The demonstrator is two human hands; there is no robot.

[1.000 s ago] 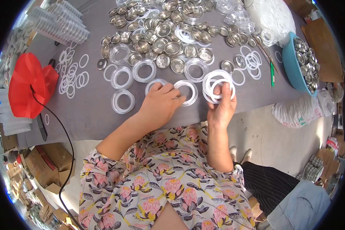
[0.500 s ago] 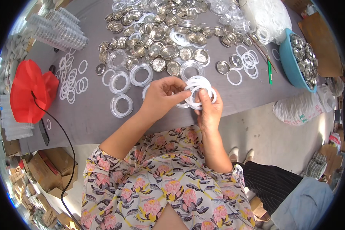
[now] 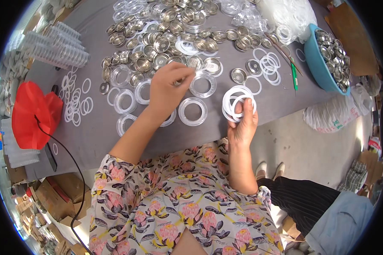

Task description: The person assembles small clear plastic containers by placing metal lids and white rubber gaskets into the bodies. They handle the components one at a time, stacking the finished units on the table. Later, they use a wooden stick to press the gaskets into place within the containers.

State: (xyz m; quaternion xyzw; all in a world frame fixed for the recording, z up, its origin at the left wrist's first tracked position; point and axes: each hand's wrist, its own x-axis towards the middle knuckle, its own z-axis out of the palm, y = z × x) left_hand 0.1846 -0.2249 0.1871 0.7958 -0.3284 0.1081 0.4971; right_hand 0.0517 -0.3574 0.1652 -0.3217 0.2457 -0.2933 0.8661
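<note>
My right hand (image 3: 243, 123) grips several flat white rings (image 3: 230, 91), fanned over one another, above the table's near edge. My left hand (image 3: 169, 87) reaches over the table with thumb and forefinger pinched together. A pale blur shows at its fingertips, and I cannot make out what it is. Just below those fingertips lies a clear plastic ring (image 3: 203, 84). Another clear ring (image 3: 192, 111) lies between my hands, and more are partly hidden by my left hand and forearm. Silvery metal cups (image 3: 161, 60) are heaped beyond my left hand.
Loose white rings (image 3: 270, 66) lie at right, near a green pen (image 3: 294, 77) and a blue basin (image 3: 323, 72) of metal cups. At left are more white rings (image 3: 66, 104), stacked clear discs (image 3: 57, 46), a red cloth-like object (image 3: 30, 114) and a black cable (image 3: 66, 149).
My hands have parted. The left moved up and away from the white rings, toward the far clear ring; the right shifted slightly right with the rings in it. The view shifted a little.
</note>
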